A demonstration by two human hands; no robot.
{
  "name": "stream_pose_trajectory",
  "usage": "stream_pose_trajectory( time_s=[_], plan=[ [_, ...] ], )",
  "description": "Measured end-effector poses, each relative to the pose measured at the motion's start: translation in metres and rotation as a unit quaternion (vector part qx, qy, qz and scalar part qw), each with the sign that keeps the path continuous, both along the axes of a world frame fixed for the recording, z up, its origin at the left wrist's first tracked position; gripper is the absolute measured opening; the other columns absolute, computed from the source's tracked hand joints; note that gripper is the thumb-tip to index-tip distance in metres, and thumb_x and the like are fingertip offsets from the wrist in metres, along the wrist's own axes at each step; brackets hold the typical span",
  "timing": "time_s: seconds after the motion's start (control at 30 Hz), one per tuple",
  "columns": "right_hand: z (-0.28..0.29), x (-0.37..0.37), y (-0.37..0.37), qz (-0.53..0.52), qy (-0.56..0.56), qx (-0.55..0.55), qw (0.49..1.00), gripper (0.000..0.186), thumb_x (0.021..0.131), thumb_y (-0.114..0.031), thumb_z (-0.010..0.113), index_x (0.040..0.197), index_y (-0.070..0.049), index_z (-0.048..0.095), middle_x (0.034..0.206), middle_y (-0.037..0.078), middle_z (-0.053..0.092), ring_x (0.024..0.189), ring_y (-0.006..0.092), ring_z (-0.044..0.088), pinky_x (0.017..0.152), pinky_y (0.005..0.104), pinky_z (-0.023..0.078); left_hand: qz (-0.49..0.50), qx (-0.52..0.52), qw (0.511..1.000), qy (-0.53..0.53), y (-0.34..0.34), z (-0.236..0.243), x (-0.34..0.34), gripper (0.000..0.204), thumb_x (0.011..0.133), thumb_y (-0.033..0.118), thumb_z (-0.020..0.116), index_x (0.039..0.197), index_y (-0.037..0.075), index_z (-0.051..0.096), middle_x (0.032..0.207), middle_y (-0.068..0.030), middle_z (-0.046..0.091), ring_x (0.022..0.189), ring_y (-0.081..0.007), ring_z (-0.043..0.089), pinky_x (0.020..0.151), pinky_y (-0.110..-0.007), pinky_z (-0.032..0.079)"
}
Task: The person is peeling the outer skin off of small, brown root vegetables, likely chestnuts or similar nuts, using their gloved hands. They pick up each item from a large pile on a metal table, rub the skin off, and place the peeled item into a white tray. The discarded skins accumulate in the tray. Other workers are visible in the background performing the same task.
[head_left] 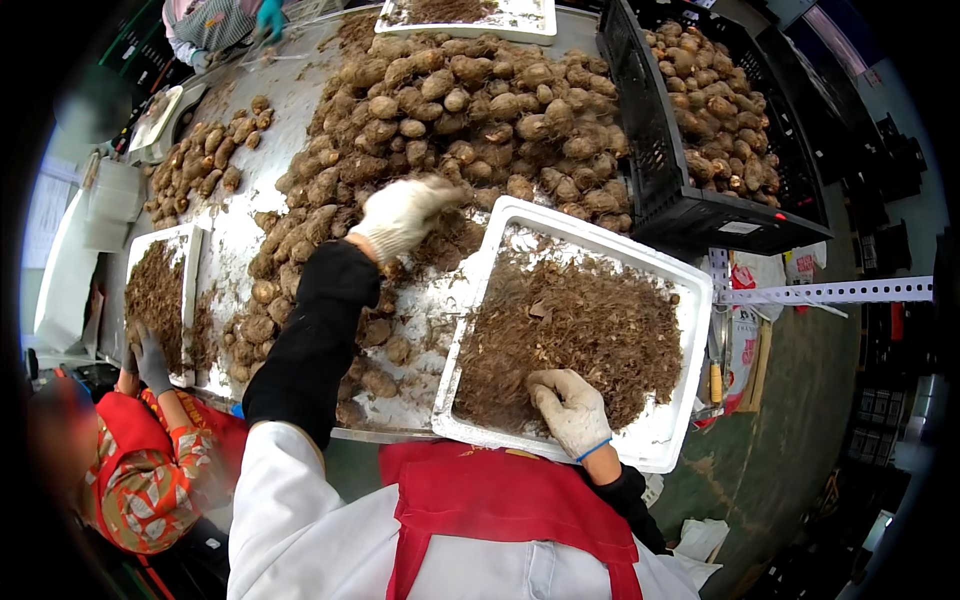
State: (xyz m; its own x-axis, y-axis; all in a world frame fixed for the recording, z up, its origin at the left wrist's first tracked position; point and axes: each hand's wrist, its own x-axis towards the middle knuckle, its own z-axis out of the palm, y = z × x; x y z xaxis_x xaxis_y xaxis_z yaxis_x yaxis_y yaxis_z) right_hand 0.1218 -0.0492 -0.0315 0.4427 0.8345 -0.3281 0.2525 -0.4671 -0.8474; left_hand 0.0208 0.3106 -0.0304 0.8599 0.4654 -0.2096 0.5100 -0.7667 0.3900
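Note:
My left hand, in a white knit glove, reaches over the large heap of small hairy brown taro roots. Motion blurs its fingers, so I cannot tell whether they grip anything. My right hand, in a soiled white glove with a blue band at the wrist, rests inside the near part of a white foam tray. Its fingers curl down against the brown fibres and peelings that fill the tray; whatever they hold is hidden. Several loose taro roots lie between my left arm and the tray.
A black crate full of taro stands at the far right. Left of me, a co-worker's gloved hand is at another foam tray. Someone else works across the metal table. A perforated metal bar juts out at right.

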Motion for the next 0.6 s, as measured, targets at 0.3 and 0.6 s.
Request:
stream_pose_trajectory(
  time_s=[0.3,0.6],
  plan=[
    [-0.001,0.003,-0.012,-0.002,-0.032,-0.013,0.999,0.023,0.091,-0.016,0.061,0.108,-0.003,0.071,0.096,0.013,0.068,0.087,0.0228,0.067,0.079,0.0325,0.053,-0.167,0.263,0.916,0.252,0.011,-0.028,0.048,0.063,0.084,0.0,0.064,0.143,0.017,0.049,0.143,-0.0091,0.048,0.103,-0.0297,0.068,0.076,-0.039,0.061],
    [-0.007,0.001,-0.018,0.051,-0.056,-0.008,0.997,0.025,0.093,-0.027,0.06,0.109,-0.012,0.071,0.102,0.014,0.067,0.098,0.0333,0.065,0.087,0.0396,0.052,0.108,0.189,0.959,0.183,0.01,-0.036,0.053,0.039,0.088,0.006,0.059,0.126,0.017,0.06,0.129,-0.0177,0.056,0.103,-0.0333,0.068,0.078,-0.044,0.058]
  ],
)
